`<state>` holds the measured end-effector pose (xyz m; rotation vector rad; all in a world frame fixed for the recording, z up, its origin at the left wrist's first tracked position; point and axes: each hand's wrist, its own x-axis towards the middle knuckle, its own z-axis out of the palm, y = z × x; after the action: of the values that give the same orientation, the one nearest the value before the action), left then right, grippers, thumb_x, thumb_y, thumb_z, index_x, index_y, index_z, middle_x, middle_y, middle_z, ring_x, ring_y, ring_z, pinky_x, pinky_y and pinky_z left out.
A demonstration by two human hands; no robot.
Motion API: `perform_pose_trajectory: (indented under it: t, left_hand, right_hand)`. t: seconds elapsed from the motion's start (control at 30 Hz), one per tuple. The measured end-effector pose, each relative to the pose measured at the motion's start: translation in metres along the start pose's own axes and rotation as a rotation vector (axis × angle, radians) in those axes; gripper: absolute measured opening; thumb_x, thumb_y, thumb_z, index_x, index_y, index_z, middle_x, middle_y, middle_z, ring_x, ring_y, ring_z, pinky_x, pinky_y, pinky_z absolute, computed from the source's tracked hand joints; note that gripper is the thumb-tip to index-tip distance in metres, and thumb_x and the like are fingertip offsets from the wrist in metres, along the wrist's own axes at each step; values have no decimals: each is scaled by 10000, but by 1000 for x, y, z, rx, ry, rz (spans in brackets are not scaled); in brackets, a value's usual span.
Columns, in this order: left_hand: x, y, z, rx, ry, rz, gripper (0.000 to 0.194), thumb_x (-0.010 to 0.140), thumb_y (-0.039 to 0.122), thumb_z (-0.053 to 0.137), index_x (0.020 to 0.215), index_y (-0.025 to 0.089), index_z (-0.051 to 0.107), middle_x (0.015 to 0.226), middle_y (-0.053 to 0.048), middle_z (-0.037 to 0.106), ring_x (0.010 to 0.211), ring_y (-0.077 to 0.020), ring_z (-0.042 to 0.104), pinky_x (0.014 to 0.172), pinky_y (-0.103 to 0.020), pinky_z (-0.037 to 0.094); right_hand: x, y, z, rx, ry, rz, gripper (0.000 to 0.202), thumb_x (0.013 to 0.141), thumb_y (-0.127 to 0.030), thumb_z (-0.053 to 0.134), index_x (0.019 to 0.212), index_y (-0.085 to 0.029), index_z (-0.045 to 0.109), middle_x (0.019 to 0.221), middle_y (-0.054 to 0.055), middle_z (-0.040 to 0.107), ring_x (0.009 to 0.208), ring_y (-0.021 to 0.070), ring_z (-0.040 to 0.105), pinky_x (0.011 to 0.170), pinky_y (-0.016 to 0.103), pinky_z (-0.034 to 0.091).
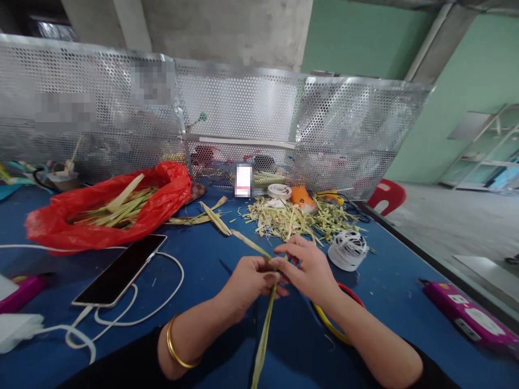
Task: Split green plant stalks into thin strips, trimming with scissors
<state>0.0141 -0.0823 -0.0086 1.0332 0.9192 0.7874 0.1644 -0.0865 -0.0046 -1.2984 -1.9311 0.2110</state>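
Observation:
Over the middle of the blue table, my left hand (252, 281) and my right hand (305, 265) meet with their fingertips close together. Both are closed on a long pale-green strip of dried leaf (264, 335). One end hangs down toward the table's front edge, and a narrower end points away to the upper left. The exact spot where the fingers pinch it is partly hidden. Beyond my hands lies a heap of cut leaf scraps (284, 219). A loose dry leaf (215, 218) rests to the left of that heap.
At the left stand a red plastic bag (57, 221) of leaf strips and a phone (121, 273) with a white cable. A white tub (346, 258), a red-and-yellow ring (333, 326) and a purple device (466, 313) lie right. A perforated metal screen (243, 102) closes the back.

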Motion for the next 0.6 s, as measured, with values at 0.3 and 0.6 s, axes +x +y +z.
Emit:
perform_pose_trajectory:
  t: [0.3,0.6]
  left_hand:
    - [4,-9,-4,74,41,-56,192,636,295,716,680,113,672,641,-64,686,512,-142,628,502,-226,447]
    - [12,6,-20,-296,121,-142,203,683,286,711,771,114,652,652,-45,672,490,-103,567,421,-177,408]
  right_hand:
    - [-5,-11,10,610,-43,271,141,789,-279,597,695,-186,547,564,-47,489,500,105,480,489,232,383]
    - [-18,-13,10,-288,1,-707,109,869,-117,482,885,-152,585,711,31,601,652,153,527,650,322,349]
